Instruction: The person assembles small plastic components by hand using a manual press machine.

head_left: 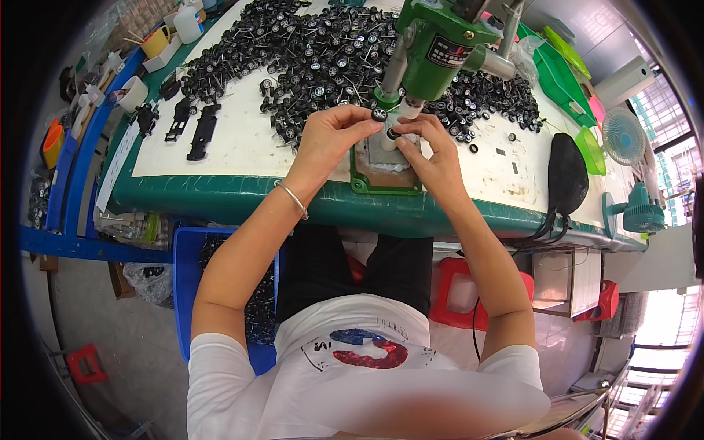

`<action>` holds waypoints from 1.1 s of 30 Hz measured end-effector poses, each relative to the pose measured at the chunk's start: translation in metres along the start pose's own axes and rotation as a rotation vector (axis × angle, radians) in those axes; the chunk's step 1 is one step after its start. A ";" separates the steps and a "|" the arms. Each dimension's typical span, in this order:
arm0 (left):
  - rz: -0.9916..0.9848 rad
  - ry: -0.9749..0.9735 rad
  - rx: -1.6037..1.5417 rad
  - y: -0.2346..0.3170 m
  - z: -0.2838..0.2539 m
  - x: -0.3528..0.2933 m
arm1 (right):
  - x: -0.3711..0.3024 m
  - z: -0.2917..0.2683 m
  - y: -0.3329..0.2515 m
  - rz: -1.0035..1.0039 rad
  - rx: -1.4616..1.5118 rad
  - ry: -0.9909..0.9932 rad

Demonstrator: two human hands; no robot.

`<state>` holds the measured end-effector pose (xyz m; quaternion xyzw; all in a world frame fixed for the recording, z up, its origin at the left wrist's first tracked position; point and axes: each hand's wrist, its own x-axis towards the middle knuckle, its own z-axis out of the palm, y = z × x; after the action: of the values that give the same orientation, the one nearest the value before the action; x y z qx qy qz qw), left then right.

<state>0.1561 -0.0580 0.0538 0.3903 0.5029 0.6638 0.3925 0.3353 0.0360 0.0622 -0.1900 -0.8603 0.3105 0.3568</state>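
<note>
My left hand [328,139] pinches a small black toy wheel [379,115] between thumb and fingertips, just left of the white press tip [411,109]. A thin metal axle seems to stick out from that wheel. My right hand [438,154] has its thumb and index finger closed on another small black wheel [393,134]. This second wheel sits at the top of a short white post [388,143] on the press base [387,176]. The green bench press [440,55] rises directly above both hands.
A large heap of black wheels and axles [308,66] spreads behind the press. Black toy chassis [204,132] lie at left. At right are a black pouch [567,176], a green tray [561,84] and a small fan [639,209]. A blue bin [185,293] stands below the table edge.
</note>
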 end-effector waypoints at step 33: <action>0.065 0.025 -0.068 0.002 0.005 -0.002 | 0.018 -0.001 0.001 0.257 0.280 -0.044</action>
<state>0.1610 -0.0590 0.0561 0.3848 0.4721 0.6976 0.3774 0.3243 0.0472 0.0707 -0.2400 -0.7849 0.4742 0.3185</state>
